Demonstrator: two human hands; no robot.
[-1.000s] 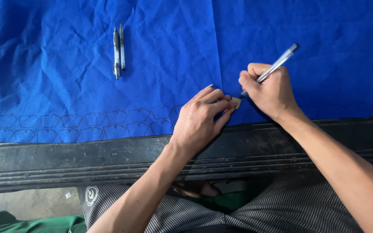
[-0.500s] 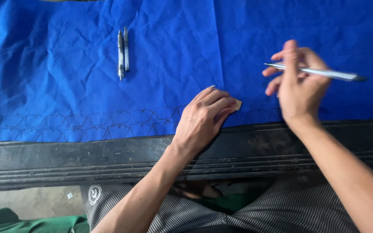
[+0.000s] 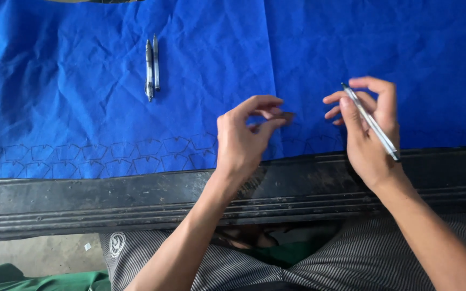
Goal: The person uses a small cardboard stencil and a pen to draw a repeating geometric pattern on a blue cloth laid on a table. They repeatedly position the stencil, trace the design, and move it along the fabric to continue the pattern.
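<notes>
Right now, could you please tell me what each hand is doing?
Left hand: fingers pinched above the cloth; whether it holds anything cannot be told.
Right hand: holding a pen.

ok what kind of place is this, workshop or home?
Likely a small tailoring or craft workshop, though that's a guess. Blue cloth with a row of drawn outlines lies over a worn dark table edge. Two spare pens rest on it. The right hand holds a pen.

No packages, labels, signs or screens showing anywhere in view.
</notes>
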